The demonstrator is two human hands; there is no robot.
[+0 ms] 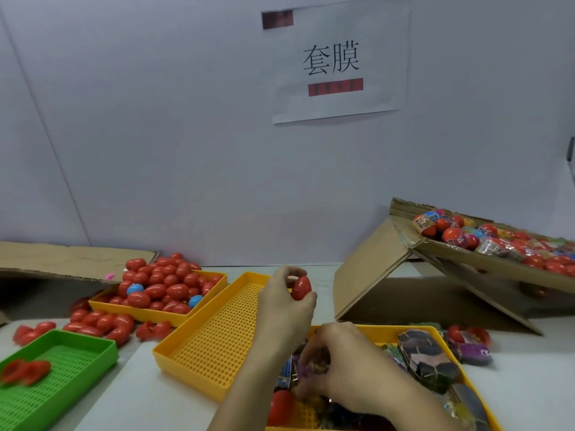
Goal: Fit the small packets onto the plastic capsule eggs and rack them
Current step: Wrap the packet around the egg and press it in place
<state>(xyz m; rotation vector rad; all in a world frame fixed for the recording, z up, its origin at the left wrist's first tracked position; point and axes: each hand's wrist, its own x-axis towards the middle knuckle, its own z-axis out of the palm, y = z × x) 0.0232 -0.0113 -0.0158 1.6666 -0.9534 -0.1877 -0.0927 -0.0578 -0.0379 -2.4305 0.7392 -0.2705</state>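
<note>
left hand [284, 301] holds one red egg [301, 287]; three yellow trays [189, 353].

We see a heaped tray of eggs [161, 290] far left, with an empty tray [214, 340] to its right. The tray of packets [429, 356] sits near right. A tilted carton [485, 256] stands behind it.

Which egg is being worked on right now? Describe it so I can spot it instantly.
Start at the empty yellow perforated tray in the middle of the table. Above its far right corner, the left hand pinches one red egg in the air. Unlike the eggs heaped in the tray to the left, it is lifted and bare, with no packet on it.
</note>
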